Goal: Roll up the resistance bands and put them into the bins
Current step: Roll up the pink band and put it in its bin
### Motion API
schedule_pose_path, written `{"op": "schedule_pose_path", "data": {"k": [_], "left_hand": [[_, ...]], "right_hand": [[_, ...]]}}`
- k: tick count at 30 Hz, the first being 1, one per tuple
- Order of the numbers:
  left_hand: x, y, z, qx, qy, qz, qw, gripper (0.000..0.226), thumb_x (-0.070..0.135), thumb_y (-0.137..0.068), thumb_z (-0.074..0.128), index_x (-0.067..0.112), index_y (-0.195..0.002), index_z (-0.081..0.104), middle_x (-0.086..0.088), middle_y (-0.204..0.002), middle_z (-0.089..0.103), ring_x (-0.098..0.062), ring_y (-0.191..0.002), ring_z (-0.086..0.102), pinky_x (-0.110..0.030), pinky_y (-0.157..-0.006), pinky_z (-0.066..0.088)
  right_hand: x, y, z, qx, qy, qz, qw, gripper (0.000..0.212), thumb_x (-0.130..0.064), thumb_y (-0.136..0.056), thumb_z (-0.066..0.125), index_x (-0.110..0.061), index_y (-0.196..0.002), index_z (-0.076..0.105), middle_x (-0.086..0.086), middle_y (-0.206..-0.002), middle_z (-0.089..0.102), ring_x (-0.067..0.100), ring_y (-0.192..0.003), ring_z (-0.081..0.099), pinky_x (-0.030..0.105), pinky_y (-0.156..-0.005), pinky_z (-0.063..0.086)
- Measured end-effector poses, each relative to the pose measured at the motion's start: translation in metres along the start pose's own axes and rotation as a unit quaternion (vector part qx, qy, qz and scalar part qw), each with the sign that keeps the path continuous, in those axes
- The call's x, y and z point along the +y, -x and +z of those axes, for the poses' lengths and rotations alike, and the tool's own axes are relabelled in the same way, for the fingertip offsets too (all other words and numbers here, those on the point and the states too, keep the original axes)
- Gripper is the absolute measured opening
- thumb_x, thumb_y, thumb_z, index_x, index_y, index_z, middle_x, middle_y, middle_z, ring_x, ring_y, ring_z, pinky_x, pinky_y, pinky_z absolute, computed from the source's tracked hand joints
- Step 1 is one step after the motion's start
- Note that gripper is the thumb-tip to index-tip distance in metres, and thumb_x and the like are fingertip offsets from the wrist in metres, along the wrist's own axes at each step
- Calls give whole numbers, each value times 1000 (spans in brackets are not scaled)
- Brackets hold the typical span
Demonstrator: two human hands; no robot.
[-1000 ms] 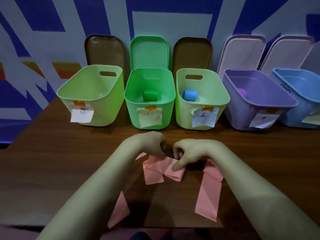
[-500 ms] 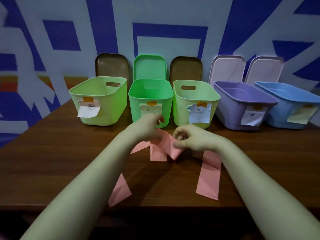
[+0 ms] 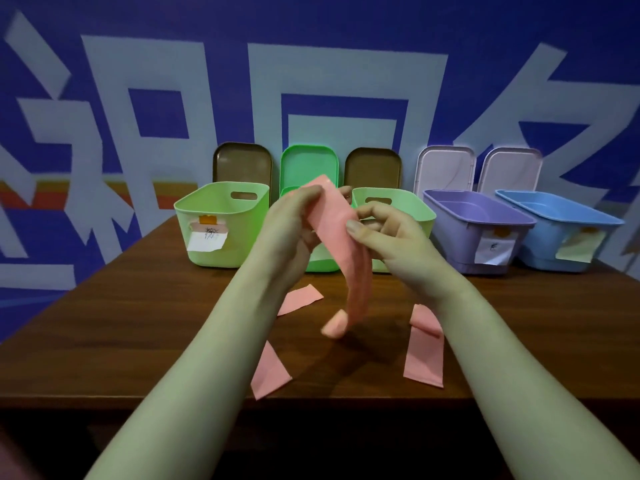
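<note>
Band [image 3: 333, 216] in left grip [image 3: 287, 233], right grip [image 3: 391, 235]

Salmon-pink resistance band [image 3: 341, 233], dark brown wood-grain table [image 3: 138, 327], two pale lime bins [image 3: 221, 233], one brighter green bin [image 3: 322, 263], a lilac bin [image 3: 474, 230], a sky-blue bin [image 3: 561, 230], brown lids [image 3: 242, 164], deep blue wall [image 3: 329, 22] with pale grey-white shapes and an orange stripe

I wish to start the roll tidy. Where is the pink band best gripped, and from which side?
Probably at its flat end above the left hand: pinch the pink band across its width, from the near side. It is thin and limp, hanging to the table, so only the end gives a straight edge.
</note>
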State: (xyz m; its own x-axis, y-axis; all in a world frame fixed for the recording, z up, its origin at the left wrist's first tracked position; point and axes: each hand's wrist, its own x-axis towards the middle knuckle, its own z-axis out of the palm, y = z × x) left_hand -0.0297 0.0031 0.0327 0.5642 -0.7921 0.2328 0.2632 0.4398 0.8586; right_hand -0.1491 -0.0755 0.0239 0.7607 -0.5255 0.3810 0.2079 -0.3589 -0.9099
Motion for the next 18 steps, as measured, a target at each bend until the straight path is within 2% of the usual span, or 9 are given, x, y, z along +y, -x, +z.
{"op": "schedule_pose_path", "data": {"k": [3, 6, 9, 11, 13, 15, 18], "left_hand": [[14, 15, 10, -54, 62, -19, 996, 35, 20, -98, 32, 1, -110, 59, -18, -115, 67, -24, -107, 66, -45, -96, 50], [27, 26, 18, -68, 84, 19, 994, 36, 22, -99, 34, 3, -102, 65, -10, -97, 74, -15, -89, 71, -34, -84, 56], [31, 32, 25, -77, 42, 51, 995, 39, 22, -100, 37, 4, -88, 70, -7, -78, 73, -13, -71, 69, -27, -69, 58], [23, 31, 29, -76, -5, 50, 996, 37, 21, -100, 38, 0, -89, 67, -5, -70, 72, -10, -61, 67, -22, -61, 56], [10, 31, 33, -69, -20, 30, 997, 34, 16, -100, 37, -4, -91, 63, -5, -66, 71, -8, -53, 64, -18, -55, 53], [-2, 33, 32, -63, -17, 5, 998, 28, 11, -100, 38, -3, -91, 61, -6, -65, 71, -9, -51, 63, -19, -54, 52], [-17, 33, 26, -56, -8, -12, 998, 24, 10, -99, 41, 4, -88, 61, -8, -68, 71, -11, -55, 64, -23, -60, 52]], "right_hand": [[-15, 10, 7, -27, -28, -21, 999, 7, -8, -93, 54, -11, -95, 61, 3, -75, 67, 15, -70, 62, 23, -60, 49], [-27, 20, 4, -55, -96, -29, 993, 19, -16, -88, 54, -7, -102, 62, -3, -75, 68, 6, -62, 63, 19, -58, 50], [-26, 21, -13, -26, -84, -12, 996, 30, -27, -86, 52, -2, -97, 65, 10, -80, 69, 17, -68, 67, 24, -64, 55], [-7, 16, -32, 37, -22, 45, 998, 24, -21, -90, 55, 0, -89, 66, 11, -73, 69, 18, -63, 67, 26, -64, 56], [22, 12, -52, 91, 88, 107, 986, 15, -8, -91, 58, -3, -78, 64, 7, -65, 67, 11, -53, 63, 23, -61, 51], [53, 13, -72, 115, 242, 175, 948, 12, -3, -88, 61, -4, -77, 65, 5, -69, 66, 10, -57, 59, 21, -61, 47], [85, 20, -94, 120, 405, 296, 857, 7, -9, -83, 61, -13, -87, 67, 6, -92, 67, 21, -83, 63, 29, -72, 50]]}}
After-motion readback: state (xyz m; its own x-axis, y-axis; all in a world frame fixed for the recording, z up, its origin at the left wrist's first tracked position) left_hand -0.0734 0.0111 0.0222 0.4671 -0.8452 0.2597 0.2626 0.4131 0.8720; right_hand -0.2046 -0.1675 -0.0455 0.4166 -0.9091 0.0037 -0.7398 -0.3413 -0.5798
